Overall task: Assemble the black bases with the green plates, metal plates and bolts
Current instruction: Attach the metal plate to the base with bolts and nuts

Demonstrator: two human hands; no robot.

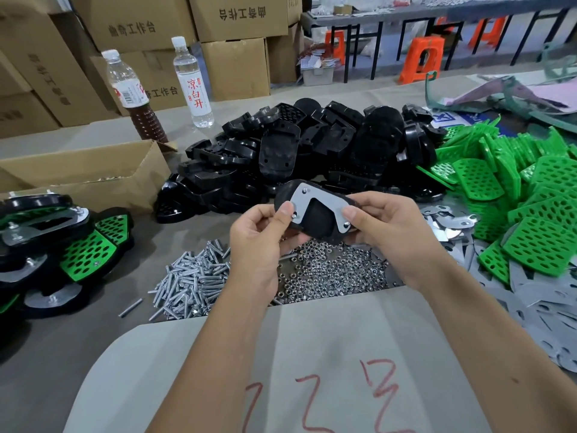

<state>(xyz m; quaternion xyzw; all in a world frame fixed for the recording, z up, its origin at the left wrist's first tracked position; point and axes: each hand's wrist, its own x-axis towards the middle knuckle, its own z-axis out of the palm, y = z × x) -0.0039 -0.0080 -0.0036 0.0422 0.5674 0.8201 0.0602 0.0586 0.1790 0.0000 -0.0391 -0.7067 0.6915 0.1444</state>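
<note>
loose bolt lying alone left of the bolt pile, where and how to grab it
Pinch the loose bolt across the middle of its shank, coming straight down from above. It lies flat on the table, apart from the bolt pile, so both long sides are free for the fingertips, probably with nothing nearby to snag.

Black bases (312,145): moulded plastic, glossy, light glints on curved edges. Held base (315,218): same black plastic, semi-gloss. Metal plate (327,200) on it: flat grey sheet metal, matt, smooth. Green plates (530,201): bright plastic, perforated, slight sheen. Bolts (190,276): silvery metal, threaded, shiny. Nuts (327,273): bright plated metal. Loose plates (546,295): dull grey metal. Boxes (237,17): brown corrugated cardboard, matt. Bottles (193,82): clear plastic. Table (62,354): grey, matt covering.
</note>
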